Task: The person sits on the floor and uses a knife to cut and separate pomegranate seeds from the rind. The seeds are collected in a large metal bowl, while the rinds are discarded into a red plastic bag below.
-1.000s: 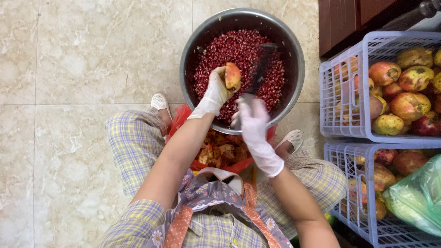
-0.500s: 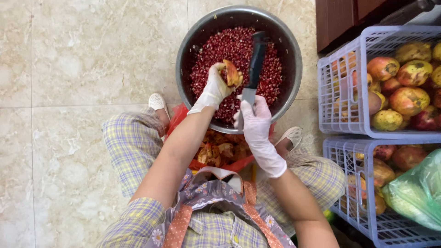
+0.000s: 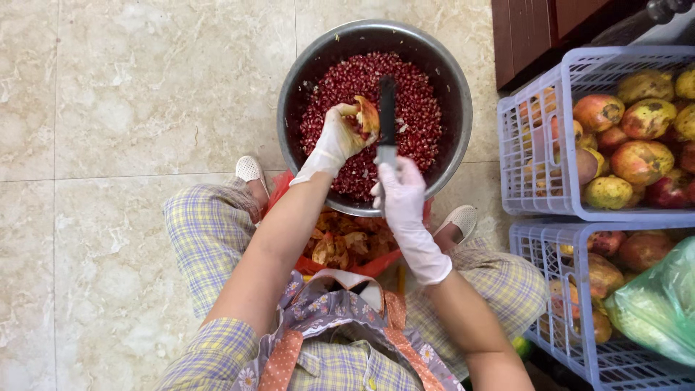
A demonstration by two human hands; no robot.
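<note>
Two hands [image 3: 369, 166], knife [image 3: 387, 119] handle pointing away

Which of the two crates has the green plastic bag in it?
The nearer, lower crate: the green bag lies in it. The farther crate holds only fruit.

Dark red seeds [image 3: 405, 108] in grey metal bowl [image 3: 456, 87]. White gloves: left hand [image 3: 337, 137], right hand [image 3: 402, 195]. Black knife handle [image 3: 387, 101]. Lilac-yellow plaid trousers [image 3: 206, 224]. Pale lilac crates [image 3: 536, 130] at 3 o'clock, yellow-red fruit [image 3: 637, 159]. Beige marbled floor [image 3: 145, 94].

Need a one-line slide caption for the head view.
Gloved left hand holds pomegranate piece over seed bowl; right hand holds knife.
</note>
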